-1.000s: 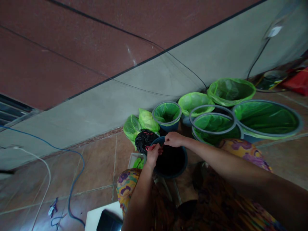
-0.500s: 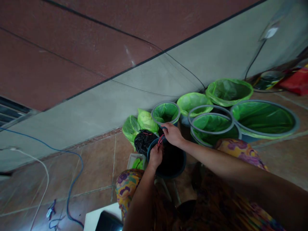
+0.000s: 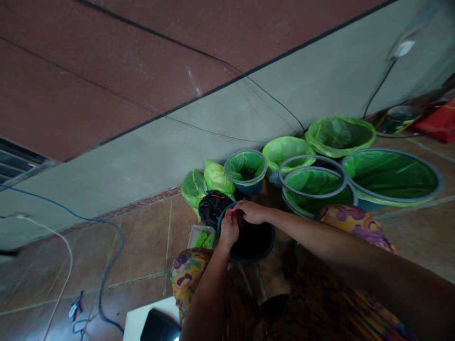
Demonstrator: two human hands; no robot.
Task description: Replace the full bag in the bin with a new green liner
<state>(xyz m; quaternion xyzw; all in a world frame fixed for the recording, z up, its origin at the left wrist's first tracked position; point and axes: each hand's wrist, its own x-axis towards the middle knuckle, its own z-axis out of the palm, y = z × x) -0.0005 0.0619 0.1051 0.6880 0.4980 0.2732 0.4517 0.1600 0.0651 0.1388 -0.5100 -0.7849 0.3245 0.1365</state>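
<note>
My left hand (image 3: 230,228) is closed over the left part of a dark blue bucket (image 3: 273,237), with thin red string (image 3: 233,211) pinched at its fingertips. My right hand (image 3: 250,211) reaches in from the right, its fingers closed at the same string, and the two sets of fingertips almost meet. The string's lower end is lost in shadow, and the bucket's inside is too dark to make out. Against the bucket's left side rests a knotted black plastic bag (image 3: 212,208) with a bit of red string on top.
Two tied green bags (image 3: 217,176) lean by the wall. Bins with green liners, including a small bin (image 3: 251,188) and a wide bin (image 3: 391,175), stand behind and right. A tray (image 3: 195,233) holds green pieces. A blue cable (image 3: 115,255) crosses the floor.
My right hand has come down and toward me, from above the bucket's far rim to beside my left hand. Less of the red string shows between the fingers.
</note>
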